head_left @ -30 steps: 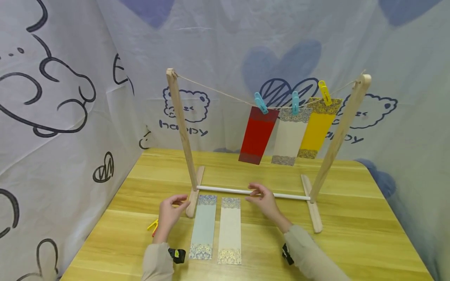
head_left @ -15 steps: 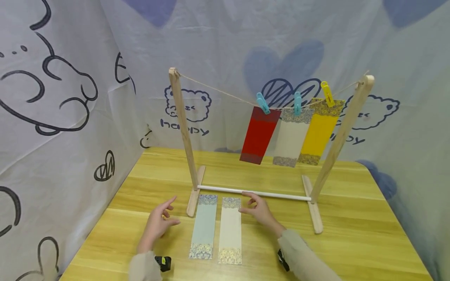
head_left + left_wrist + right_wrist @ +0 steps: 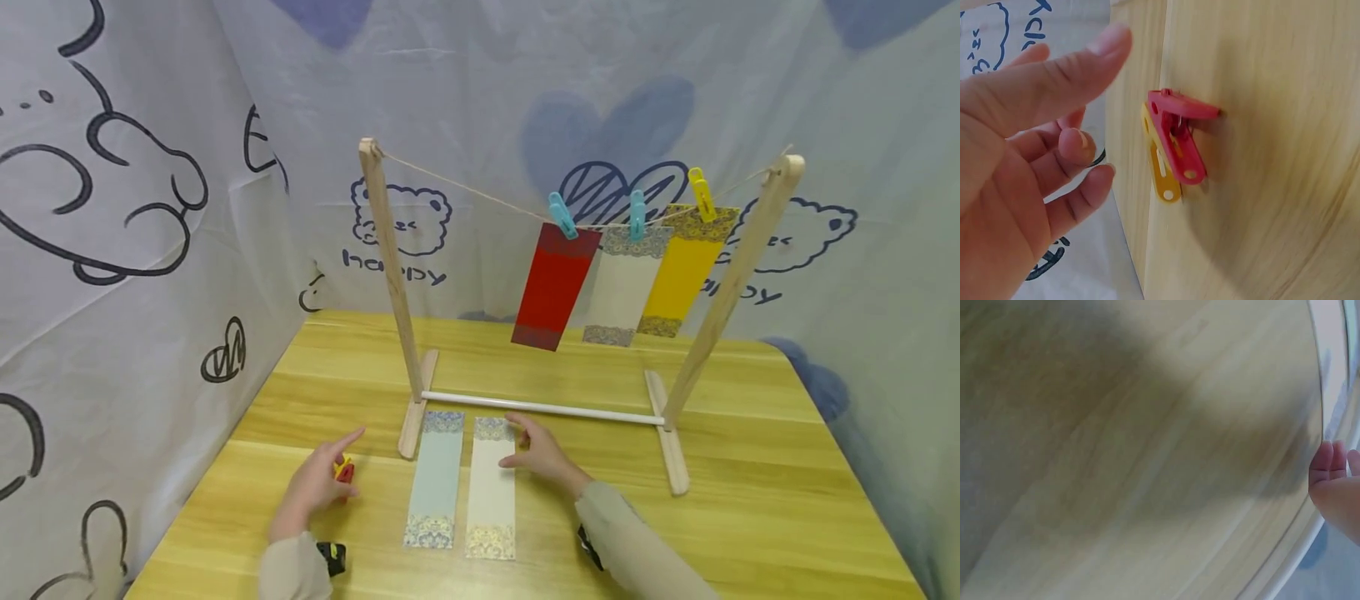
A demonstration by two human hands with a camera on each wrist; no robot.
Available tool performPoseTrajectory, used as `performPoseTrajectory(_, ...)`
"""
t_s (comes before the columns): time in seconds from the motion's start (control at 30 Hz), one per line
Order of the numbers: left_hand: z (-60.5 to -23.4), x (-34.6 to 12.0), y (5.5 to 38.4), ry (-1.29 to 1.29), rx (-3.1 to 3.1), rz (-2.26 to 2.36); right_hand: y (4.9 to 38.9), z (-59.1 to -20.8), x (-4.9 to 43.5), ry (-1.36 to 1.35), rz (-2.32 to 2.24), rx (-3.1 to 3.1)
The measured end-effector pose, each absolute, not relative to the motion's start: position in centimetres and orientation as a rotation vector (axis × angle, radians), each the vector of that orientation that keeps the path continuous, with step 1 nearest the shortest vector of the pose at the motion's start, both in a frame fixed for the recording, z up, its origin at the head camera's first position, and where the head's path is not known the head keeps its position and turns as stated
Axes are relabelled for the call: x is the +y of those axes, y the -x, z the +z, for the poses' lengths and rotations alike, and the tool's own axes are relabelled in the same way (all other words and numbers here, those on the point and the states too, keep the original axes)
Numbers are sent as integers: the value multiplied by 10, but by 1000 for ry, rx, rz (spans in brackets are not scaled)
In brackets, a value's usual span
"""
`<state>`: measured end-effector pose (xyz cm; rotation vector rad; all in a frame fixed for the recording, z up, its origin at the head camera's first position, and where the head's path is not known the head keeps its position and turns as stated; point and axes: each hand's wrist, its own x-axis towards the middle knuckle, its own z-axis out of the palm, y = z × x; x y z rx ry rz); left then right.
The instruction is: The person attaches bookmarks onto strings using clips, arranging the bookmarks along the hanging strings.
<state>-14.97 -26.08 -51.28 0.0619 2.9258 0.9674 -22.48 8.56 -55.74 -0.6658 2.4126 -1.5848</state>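
My left hand point(image 3: 311, 483) hovers with thumb and fingers apart beside a red clothespin point(image 3: 1185, 140) and a yellow clothespin point(image 3: 1165, 178) on the table. In the left wrist view the two pegs overlap, and a gap separates them from the fingertips. My right hand point(image 3: 543, 454) reaches over the upper right edge of a cream paper strip point(image 3: 491, 492) with patterned ends, thumb and fingers spread. In the right wrist view only part of this hand shows, at the right edge. A pale blue strip point(image 3: 437, 475) lies to the left of the cream one.
Behind the strips stands a wooden rack with a left post point(image 3: 390, 267), a right post point(image 3: 731, 292) and a white bar point(image 3: 543, 408). A red strip point(image 3: 555, 287), a white strip point(image 3: 622, 287) and a yellow strip point(image 3: 682, 275) hang clipped on its string. Printed cloth point(image 3: 480, 92) surrounds the table.
My left hand has moved left and toward me, from beside the blue strip to the clothespins, its fingers spreading. My right hand has shifted left from near the white bar to over the cream strip.
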Motion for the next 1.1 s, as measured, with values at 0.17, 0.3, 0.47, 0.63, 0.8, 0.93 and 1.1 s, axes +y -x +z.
performPoseTrajectory(0.17,-514,-264,151,-43,2875,945,223,-562,83,718,-1506,2446)
performPoseTrajectory(0.3,-514,-266,150,-16,2831,973,222,-561,81,719,-1518,2450)
performPoseTrajectory(0.47,-518,-268,148,17,2817,931,221,-559,81,737,-1475,2486)
performPoseTrajectory(0.63,-524,-272,148,36,2826,871,222,-564,82,712,-1451,2521)
performPoseTrajectory(0.8,-530,-275,150,53,2819,902,227,-566,83,675,-1400,2547)
performPoseTrajectory(0.93,-531,-277,150,73,2802,925,230,-567,83,650,-1377,2555)
performPoseTrajectory(1.1,-529,-278,148,95,2774,956,232,-566,84,617,-1354,2533)
